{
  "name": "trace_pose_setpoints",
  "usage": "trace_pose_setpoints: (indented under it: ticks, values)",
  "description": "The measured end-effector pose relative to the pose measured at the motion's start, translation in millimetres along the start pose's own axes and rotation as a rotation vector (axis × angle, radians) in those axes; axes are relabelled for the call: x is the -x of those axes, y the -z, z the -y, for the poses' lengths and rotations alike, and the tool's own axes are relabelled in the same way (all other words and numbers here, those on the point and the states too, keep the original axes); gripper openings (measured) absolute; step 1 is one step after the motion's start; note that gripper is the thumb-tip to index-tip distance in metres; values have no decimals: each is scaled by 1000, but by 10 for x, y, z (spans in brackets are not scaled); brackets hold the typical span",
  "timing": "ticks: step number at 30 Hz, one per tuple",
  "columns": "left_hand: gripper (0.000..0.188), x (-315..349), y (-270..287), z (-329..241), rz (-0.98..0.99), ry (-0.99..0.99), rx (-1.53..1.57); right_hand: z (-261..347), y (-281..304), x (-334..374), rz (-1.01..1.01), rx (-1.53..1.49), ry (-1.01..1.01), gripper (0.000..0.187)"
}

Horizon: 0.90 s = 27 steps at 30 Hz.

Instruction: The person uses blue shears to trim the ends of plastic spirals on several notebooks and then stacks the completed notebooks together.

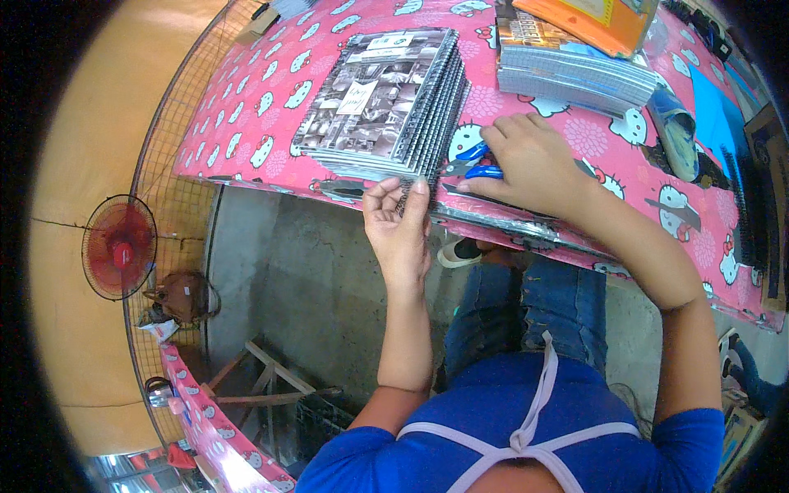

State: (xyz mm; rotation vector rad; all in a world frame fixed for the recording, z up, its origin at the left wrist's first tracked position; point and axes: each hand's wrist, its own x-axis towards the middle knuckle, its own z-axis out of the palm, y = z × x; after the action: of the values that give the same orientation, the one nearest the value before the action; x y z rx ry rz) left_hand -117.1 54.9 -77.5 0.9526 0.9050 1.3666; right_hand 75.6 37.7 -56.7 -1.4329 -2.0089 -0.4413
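Observation:
A stack of spiral-bound notebooks (370, 94) with black-and-white photo covers lies on the pink patterned table, black coils along its right side. At the stack's near right corner is my left hand (399, 218), its fingers curled and thumb closed on the end of a black spiral coil (403, 200). Just right of it, my right hand (534, 160) rests palm down near the table edge. Its fingers close over a blue-handled hand tool (483, 172) that looks like pliers, jaws toward the notebooks. The palm hides part of the handles.
Behind my right hand stands a stack of printed sheets or booklets (571, 78) with an orange folder (604, 25) on top. A blue-grey pouch-like item (674, 131) lies farther right, beside blue sheets (713, 119). A red fan (121, 251) stands at the left by wire mesh.

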Motion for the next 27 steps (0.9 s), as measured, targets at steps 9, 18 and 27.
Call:
trace_pose_setpoints:
  ticks: [9, 18, 27]
  values:
    - [30, -21, 61, 17, 9, 25, 9, 72, 81, -33, 476, -114, -233, 66]
    - [29, -43, 112, 159, 18, -101, -109, 147, 40, -123, 574, -87, -240, 65]
    - [34, 52, 68, 91, 12, 66, -94, -16, -102, 98, 42, 23, -8, 66]
